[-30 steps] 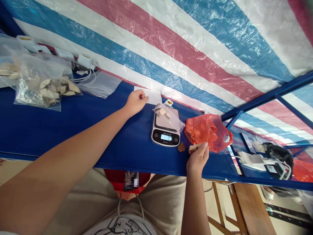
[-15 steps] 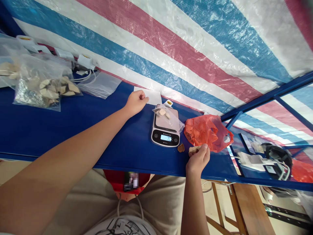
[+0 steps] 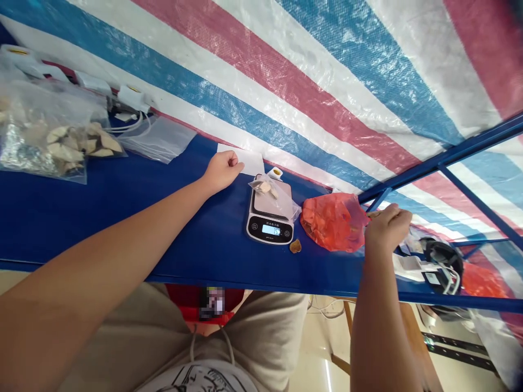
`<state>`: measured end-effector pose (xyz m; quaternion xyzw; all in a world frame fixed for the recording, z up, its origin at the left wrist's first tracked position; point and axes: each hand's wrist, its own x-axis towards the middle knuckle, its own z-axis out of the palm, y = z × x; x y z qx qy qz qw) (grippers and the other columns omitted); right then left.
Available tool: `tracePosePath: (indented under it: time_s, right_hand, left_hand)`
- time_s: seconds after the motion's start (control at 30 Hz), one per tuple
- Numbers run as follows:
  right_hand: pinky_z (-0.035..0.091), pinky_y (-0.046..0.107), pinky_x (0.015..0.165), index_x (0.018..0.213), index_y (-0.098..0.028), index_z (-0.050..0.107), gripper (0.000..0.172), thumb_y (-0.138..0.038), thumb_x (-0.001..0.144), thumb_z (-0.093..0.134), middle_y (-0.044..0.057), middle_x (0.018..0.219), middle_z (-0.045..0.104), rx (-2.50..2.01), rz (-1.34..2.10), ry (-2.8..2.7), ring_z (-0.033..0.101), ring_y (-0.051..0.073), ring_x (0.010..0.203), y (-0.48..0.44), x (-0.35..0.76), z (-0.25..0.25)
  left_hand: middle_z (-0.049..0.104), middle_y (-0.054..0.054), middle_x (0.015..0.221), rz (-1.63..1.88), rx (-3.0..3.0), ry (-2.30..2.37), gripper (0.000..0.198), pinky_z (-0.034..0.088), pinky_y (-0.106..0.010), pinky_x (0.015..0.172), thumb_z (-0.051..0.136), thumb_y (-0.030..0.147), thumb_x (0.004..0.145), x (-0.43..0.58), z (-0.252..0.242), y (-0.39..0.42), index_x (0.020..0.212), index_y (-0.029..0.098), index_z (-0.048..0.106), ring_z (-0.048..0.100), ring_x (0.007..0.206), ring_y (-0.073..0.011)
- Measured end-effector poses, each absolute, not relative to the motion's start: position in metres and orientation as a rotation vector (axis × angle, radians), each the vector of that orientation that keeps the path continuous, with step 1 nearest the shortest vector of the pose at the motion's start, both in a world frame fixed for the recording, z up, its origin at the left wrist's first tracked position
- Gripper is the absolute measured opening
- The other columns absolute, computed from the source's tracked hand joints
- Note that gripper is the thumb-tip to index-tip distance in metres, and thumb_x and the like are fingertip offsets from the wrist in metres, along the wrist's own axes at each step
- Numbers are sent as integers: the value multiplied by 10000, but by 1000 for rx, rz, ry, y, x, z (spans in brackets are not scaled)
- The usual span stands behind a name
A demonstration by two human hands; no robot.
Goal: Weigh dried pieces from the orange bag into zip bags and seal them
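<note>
A digital kitchen scale (image 3: 270,228) with a lit display stands on the blue table. On its pan lies a clear plastic bag (image 3: 281,198) with a few pale dried slices (image 3: 266,188) inside. My left hand (image 3: 223,171) rests closed by a white paper sheet (image 3: 254,162), left of the scale; nothing shows in it. My right hand (image 3: 388,227), fingers curled, is raised at the right end of a red plastic bag (image 3: 333,220). A tan edge of a dried slice (image 3: 373,214) shows at its fingers, mostly hidden. One brown piece (image 3: 295,246) lies beside the scale.
Clear bags of pale slices (image 3: 67,144) lie at the far left, near flat empty zip bags (image 3: 159,139) and white rolls (image 3: 133,97). A striped tarp (image 3: 261,71) hangs behind. Blue frame bars (image 3: 441,149), white boxes and cables (image 3: 412,267) are at the right.
My right hand has moved right and up, from the table in front of the red bag to the bag's right end. The left hand stays closed by the paper. The view has shifted slightly.
</note>
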<state>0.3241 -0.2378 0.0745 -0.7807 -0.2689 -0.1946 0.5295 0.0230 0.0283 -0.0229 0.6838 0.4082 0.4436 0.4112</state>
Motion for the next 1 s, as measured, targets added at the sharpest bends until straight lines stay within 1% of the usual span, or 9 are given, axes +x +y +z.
tracePosePath:
  time_s: [0.07,0.13,0.27,0.37,0.47,0.63,0.8,0.9,1.0]
  right_hand:
    - [444,417,715,771,-310,377,275,-443,968,514,13,656,559,-1936,-688,-611,571,258,701,-233,314,69]
    - [463,432,736,760,-314,375,266,-415,983,478,-8,603,552,-1895,-760,-610,575,250,644,-240,299,66]
    - [500,346,619,751,-279,444,225,-377,935,528,-65,530,531,-1608,-389,-559,561,178,514,-266,267,62]
    - [499,275,557,756,-232,542,223,-384,855,670,-44,580,610,-1539,-139,-497,594,142,523,-284,246,52]
    - [505,255,531,812,-192,633,295,-443,800,786,-16,641,671,-1579,44,-495,611,131,528,-296,228,27]
    - [607,306,680,983,-173,723,403,-513,798,835,56,934,766,-1647,278,-485,716,181,755,-302,212,-22]
    - [630,392,898,1058,-184,730,438,-520,799,840,46,1002,766,-1589,379,-472,739,211,930,-304,211,-42]
    - [619,394,920,1062,-186,742,437,-497,780,861,45,1008,771,-1605,354,-448,740,207,927,-308,210,-42]
    - [614,348,827,1063,-180,758,444,-500,773,863,57,1021,773,-1683,273,-447,723,194,874,-311,207,-36]
  left_hand:
    - [382,48,544,1105,1723,1031,340,293,-310,590,671,150,715,22,-21,28,560,216,377,354,557,-121]
    - [388,47,549,1092,1730,1028,339,294,-311,589,669,150,717,22,-21,28,562,217,375,359,559,-122]
    - [391,46,552,1102,1721,1009,331,297,-312,589,664,156,723,23,-24,30,574,217,376,354,561,-123]
    - [385,44,556,1111,1721,996,330,296,-314,589,660,157,726,24,-25,30,575,216,373,348,562,-121]
    - [381,46,554,1104,1731,1003,329,294,-311,585,656,158,725,23,-24,29,573,215,370,349,560,-118]
    - [375,50,556,1110,1733,1006,333,293,-304,588,657,159,720,21,-21,28,572,214,364,350,566,-117]
    - [378,51,556,1099,1723,1014,344,300,-307,594,659,152,722,22,-20,27,565,214,359,345,562,-116]
    - [375,51,553,1108,1724,1004,346,299,-306,592,661,159,723,22,-20,28,565,214,358,342,561,-116]
    - [372,52,554,1113,1722,990,346,297,-303,589,665,179,734,23,-21,28,569,213,363,341,559,-112]
